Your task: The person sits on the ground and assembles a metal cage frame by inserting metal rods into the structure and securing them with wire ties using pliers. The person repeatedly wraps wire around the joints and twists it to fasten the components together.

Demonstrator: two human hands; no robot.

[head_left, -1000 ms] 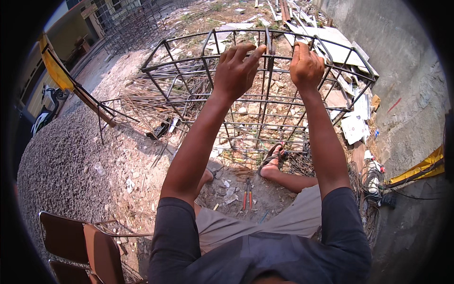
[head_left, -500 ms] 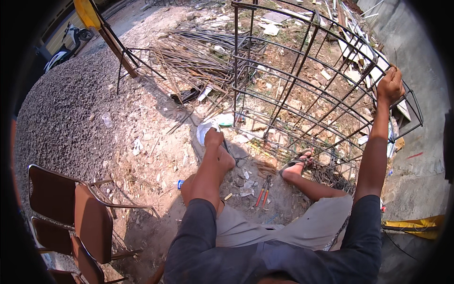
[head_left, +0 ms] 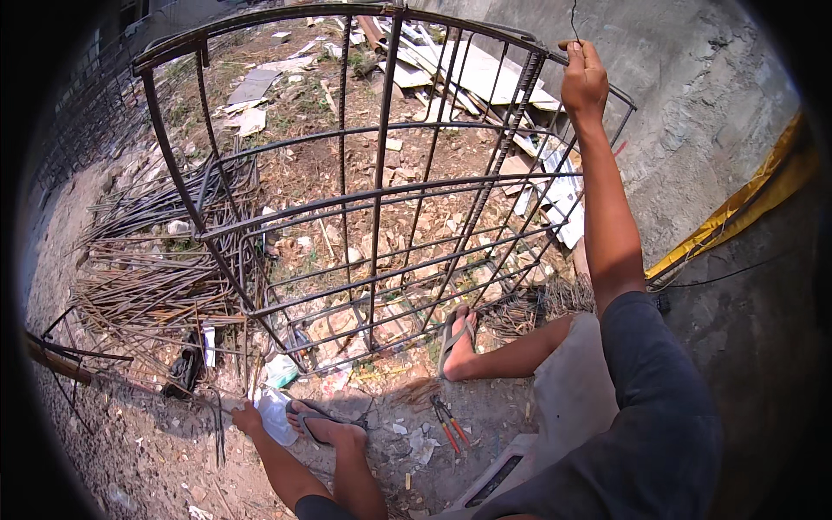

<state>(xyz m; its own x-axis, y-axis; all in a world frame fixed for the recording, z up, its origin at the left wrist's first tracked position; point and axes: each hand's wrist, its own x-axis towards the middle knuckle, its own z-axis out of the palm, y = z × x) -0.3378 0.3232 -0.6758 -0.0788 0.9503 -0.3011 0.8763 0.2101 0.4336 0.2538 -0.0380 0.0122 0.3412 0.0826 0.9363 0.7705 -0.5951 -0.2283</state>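
A rectangular cage of dark rebar [head_left: 379, 182] rises in front of me. High on its right side, my right hand [head_left: 585, 85] is closed round the top bar, and a thin wire [head_left: 574, 19] sticks up beside its fingers. Low at the left, my left hand [head_left: 246, 419] reaches near the ground with curled fingers, beside a bent thin rod [head_left: 218, 429] and a white plastic bag [head_left: 276, 418]. Whatever those fingers hold, if anything, is too small to make out. Pliers with red handles [head_left: 451, 425] lie on the dirt between my feet.
A pile of bent rebar [head_left: 156, 277] lies to the left. White boards and scrap [head_left: 477, 74] lie behind the cage, along a grey concrete wall [head_left: 693, 52]. A yellow tarp [head_left: 737, 217] hangs at the right. Bundled wire [head_left: 520, 316] sits by my right foot.
My view has swung right and closer to the cage. My left hand has moved from over the plastic bag to its left side. The right hand keeps its hold on the cage.
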